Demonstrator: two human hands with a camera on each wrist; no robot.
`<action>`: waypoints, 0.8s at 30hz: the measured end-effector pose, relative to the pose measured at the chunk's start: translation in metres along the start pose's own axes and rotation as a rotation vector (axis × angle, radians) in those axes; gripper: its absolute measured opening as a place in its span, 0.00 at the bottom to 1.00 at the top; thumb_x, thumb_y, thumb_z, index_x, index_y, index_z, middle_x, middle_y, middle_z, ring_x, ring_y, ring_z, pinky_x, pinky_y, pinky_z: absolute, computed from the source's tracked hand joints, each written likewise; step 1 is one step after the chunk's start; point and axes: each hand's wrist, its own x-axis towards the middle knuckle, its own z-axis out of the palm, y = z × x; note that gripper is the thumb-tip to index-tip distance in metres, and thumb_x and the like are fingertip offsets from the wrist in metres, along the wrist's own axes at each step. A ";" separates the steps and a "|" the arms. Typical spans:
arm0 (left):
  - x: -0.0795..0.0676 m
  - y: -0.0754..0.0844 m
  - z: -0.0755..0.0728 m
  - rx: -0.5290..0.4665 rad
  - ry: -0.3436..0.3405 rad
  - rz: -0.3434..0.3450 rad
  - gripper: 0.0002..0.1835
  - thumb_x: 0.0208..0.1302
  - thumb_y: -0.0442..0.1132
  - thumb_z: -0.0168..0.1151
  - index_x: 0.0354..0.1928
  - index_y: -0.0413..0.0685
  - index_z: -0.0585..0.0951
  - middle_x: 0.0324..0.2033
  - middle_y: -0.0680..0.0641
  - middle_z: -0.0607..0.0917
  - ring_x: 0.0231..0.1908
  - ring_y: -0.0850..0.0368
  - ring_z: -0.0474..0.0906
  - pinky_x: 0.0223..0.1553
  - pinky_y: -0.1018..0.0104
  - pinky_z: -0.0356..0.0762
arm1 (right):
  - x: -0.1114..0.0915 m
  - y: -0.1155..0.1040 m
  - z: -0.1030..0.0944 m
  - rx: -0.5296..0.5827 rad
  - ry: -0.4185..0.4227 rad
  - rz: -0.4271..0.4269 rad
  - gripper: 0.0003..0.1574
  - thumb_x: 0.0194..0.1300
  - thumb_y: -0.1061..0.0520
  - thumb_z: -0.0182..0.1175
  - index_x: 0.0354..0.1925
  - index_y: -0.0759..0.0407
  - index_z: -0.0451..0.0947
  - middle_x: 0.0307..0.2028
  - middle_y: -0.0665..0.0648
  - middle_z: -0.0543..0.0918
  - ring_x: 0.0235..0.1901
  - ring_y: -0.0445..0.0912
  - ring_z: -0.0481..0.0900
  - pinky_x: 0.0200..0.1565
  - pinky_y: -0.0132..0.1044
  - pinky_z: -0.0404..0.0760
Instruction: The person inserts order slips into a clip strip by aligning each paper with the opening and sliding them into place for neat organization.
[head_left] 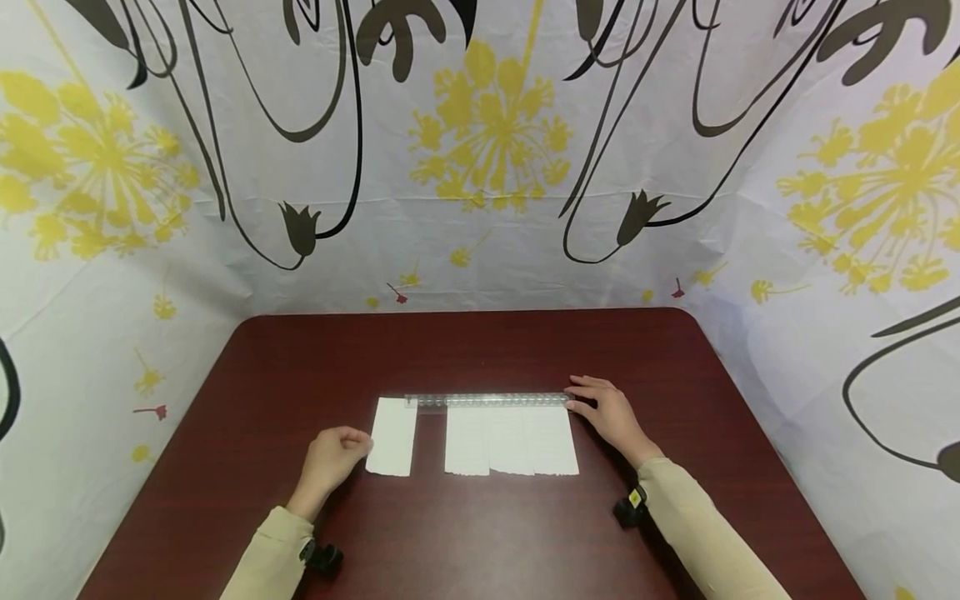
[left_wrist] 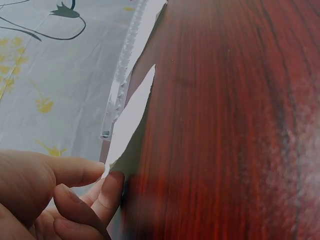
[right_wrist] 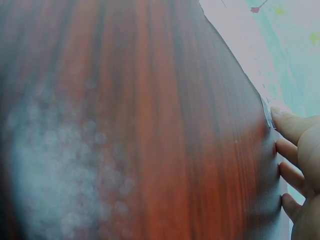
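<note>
A white paper strip (head_left: 392, 437) lies at the left, and my left hand (head_left: 337, 460) pinches its left edge. In the left wrist view the held strip (left_wrist: 131, 120) tilts up off the table, its near edge ragged. A clear plastic ruler-like strip (head_left: 432, 401) runs along the top of the papers, over the paper strip's upper right corner. My right hand (head_left: 613, 418) holds its right end between thumb and fingers. Several more white strips (head_left: 512, 442) lie side by side below it, their lower edges torn. In the right wrist view the thumb (right_wrist: 286, 122) touches the papers' end.
Everything lies on a dark red wood-grain table (head_left: 480, 533) with rounded far corners. A white patterned curtain (head_left: 495, 275) hangs behind and on both sides. Black wrist cameras (head_left: 325, 560) sit on both wrists, below beige sleeves.
</note>
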 end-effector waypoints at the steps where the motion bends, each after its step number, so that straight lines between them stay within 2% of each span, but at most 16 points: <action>1: 0.000 0.000 0.000 0.002 0.000 0.006 0.10 0.60 0.42 0.66 0.37 0.43 0.87 0.32 0.45 0.90 0.33 0.55 0.84 0.36 0.61 0.78 | 0.000 0.000 0.000 0.002 0.002 0.002 0.25 0.67 0.49 0.64 0.59 0.57 0.80 0.67 0.60 0.75 0.70 0.59 0.67 0.64 0.61 0.71; 15: -0.001 0.001 0.000 0.021 0.000 0.029 0.08 0.61 0.41 0.66 0.36 0.44 0.87 0.30 0.47 0.89 0.31 0.57 0.82 0.34 0.62 0.78 | 0.000 -0.002 -0.001 0.009 -0.005 0.006 0.25 0.66 0.49 0.64 0.59 0.56 0.80 0.67 0.59 0.75 0.70 0.59 0.66 0.64 0.60 0.71; 20: 0.000 0.001 0.000 0.062 0.018 0.041 0.08 0.60 0.43 0.66 0.36 0.47 0.87 0.30 0.49 0.89 0.30 0.58 0.82 0.31 0.63 0.76 | 0.001 -0.002 -0.001 0.007 -0.005 0.008 0.25 0.66 0.49 0.64 0.59 0.56 0.80 0.67 0.59 0.75 0.70 0.58 0.67 0.65 0.60 0.71; 24: -0.002 0.003 0.000 0.111 0.043 0.093 0.07 0.62 0.44 0.66 0.37 0.51 0.87 0.31 0.51 0.88 0.28 0.60 0.79 0.28 0.66 0.74 | 0.002 -0.002 -0.001 -0.002 -0.012 0.009 0.25 0.66 0.49 0.64 0.59 0.56 0.80 0.67 0.59 0.75 0.70 0.58 0.67 0.64 0.60 0.71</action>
